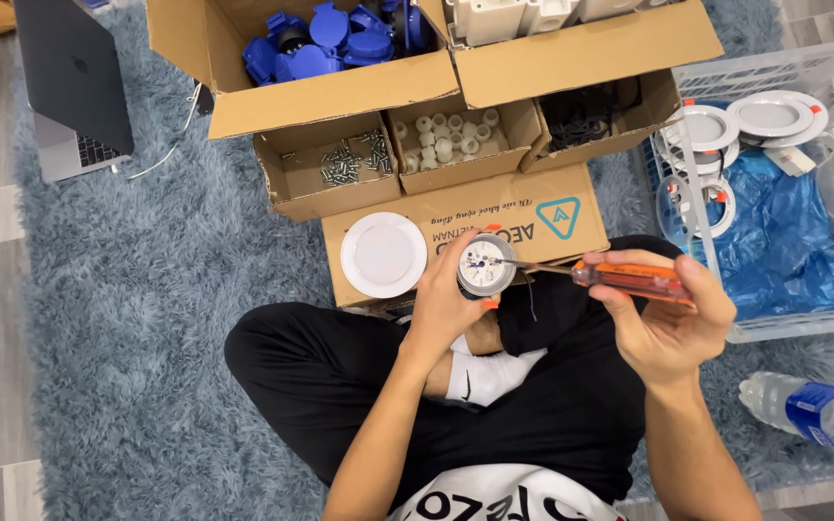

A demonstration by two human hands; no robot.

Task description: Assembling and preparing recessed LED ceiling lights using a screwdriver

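The left hand [446,294], fingers wrapped around a round lamp [486,264] held over the lap, steadies it while the right hand [663,318], fingers clamped on an orange screwdriver [620,278], apparently drives a screw, so the tip must stay seated.

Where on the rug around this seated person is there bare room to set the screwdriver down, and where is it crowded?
Free: the wide strip of blue rug between the laptop, the small box of screws and the person's knee. A smaller patch lies beside the water bottle. Crowded: ahead, the cardboard boxes and white disc; rightward, the plastic basket.
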